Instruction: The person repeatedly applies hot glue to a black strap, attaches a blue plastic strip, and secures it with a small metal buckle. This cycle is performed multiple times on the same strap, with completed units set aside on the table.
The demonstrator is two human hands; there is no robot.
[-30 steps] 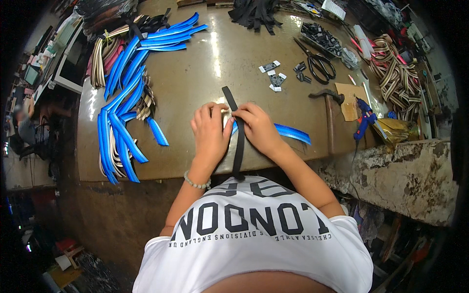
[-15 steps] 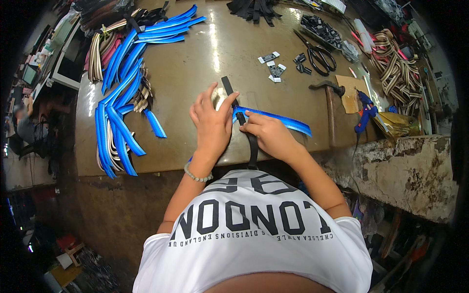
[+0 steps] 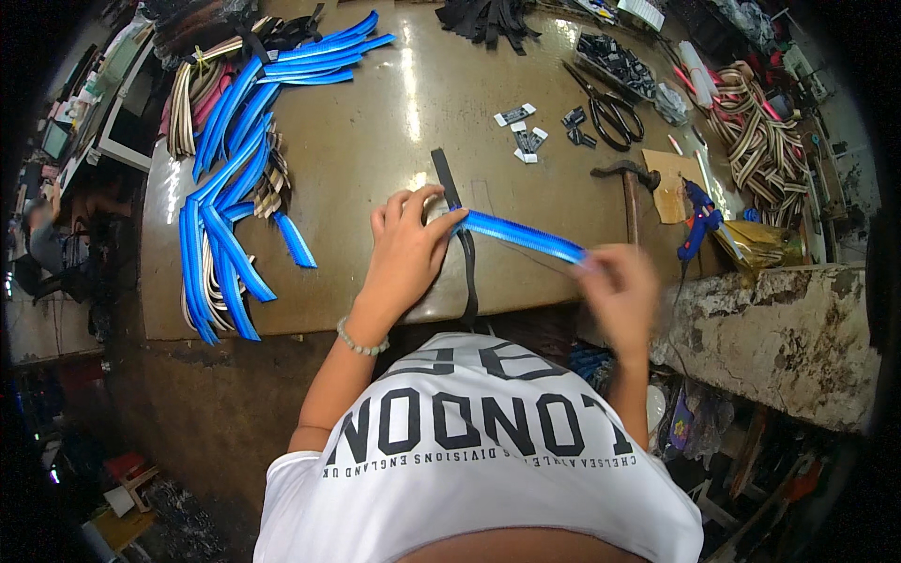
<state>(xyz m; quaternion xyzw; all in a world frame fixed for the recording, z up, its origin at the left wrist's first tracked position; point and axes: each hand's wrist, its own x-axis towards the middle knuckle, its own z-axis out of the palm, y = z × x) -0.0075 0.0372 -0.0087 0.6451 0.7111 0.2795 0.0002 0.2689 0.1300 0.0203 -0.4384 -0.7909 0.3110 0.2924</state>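
Observation:
A blue webbing strap (image 3: 521, 236) with lighter blue edging stretches to the right across the table. My left hand (image 3: 405, 235) pins its left end between thumb and fingers, where it meets a narrow black strap (image 3: 470, 272). The black strap runs from beyond my left fingertips down to the table's front edge. At the other end of the blue strap is my right hand (image 3: 621, 293), closed on its tip and blurred by motion. My left fingers partly hide the place where the two straps join.
Blue straps (image 3: 225, 225) lie piled at the left over striped ones. Black clips (image 3: 615, 64), scissors (image 3: 612, 113), a hammer (image 3: 632, 197) and a blue glue gun (image 3: 696, 220) with a cord are at the right. Small labelled pieces (image 3: 528, 141) lie beyond my hands.
My right hand has moved from the strap crossing out to the right, now at the blue strap's far end. The blue strap looks straighter. My left hand stays by the crossing.

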